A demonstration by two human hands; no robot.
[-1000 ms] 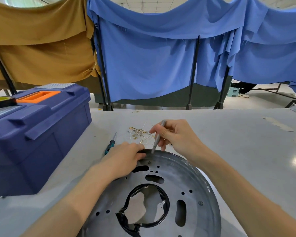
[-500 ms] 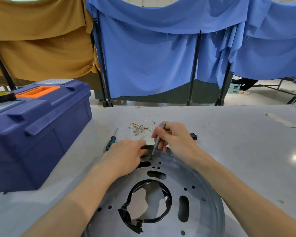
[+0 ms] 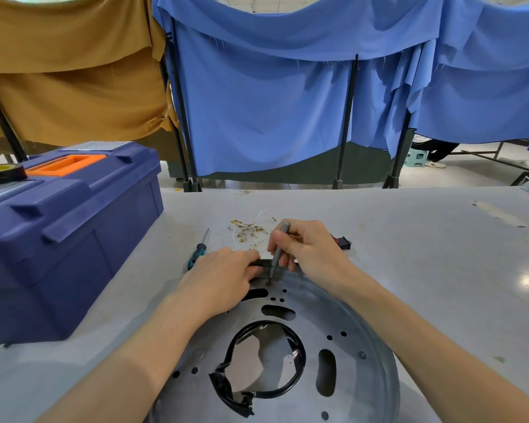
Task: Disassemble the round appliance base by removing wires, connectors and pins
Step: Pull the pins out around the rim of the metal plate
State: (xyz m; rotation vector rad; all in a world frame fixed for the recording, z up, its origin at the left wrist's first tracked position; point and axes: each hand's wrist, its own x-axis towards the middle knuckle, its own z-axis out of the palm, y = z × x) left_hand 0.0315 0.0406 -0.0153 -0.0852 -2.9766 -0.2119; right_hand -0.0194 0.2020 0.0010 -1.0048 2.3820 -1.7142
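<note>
While the left hand point(image 3: 223, 276) lies on the far rim of the round metal base point(image 3: 361, 389), its fingers curled over that rim and gripping it, the right hand point(image 3: 306, 251) pinches a thin grey driver point(image 3: 278, 248) between thumb and fingers. The driver stands nearly upright, its tip set on a small dark fastener point(image 3: 268, 283) near the base's far rim, just beside the left fingertips.

The base lies flat on the table point(image 3: 425, 254) at the middle of the near edge, partly cut off by the bottom of the view. Its face carries slots and small holes, and a black taped cable loop point(image 3: 290, 389) runs round the central opening.

Beyond the base, toward the far edge, lies a loose bundle of thin white wires with brass connectors point(image 3: 251, 232). A teal-handled screwdriver point(image 3: 197, 253) lies to its left, just beside the left hand. A small black part point(image 3: 342, 241) shows behind the right hand.

Along the left edge stands a blue toolbox point(image 3: 74, 233) with an orange handle recess, and a roll of black tape point(image 3: 0, 174) sits on its lid. Tan and blue cloths point(image 3: 257, 111) hang on frames past the far edge.
</note>
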